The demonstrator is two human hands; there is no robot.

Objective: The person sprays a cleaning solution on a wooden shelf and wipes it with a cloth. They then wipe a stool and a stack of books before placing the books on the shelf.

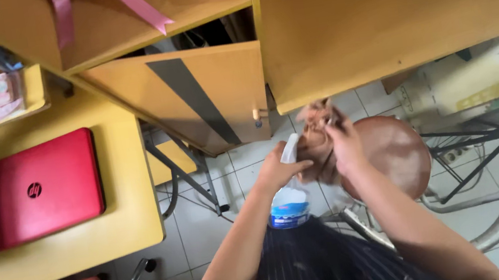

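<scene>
The wooden desk (388,16) front edge lies just beyond the hands. The spray bottle (289,202) is gripped by the left hand (280,169); the brown cloth (318,140) is pinched by the right hand (345,146). Mist may overshoot the bunched cloth; the bottle may slip.

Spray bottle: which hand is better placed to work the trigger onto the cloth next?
Left, probably. The left hand already grips the spray bottle at its trigger head, nozzle toward the brown cloth. The right hand is busy holding that cloth bunched above the round stool.
</scene>
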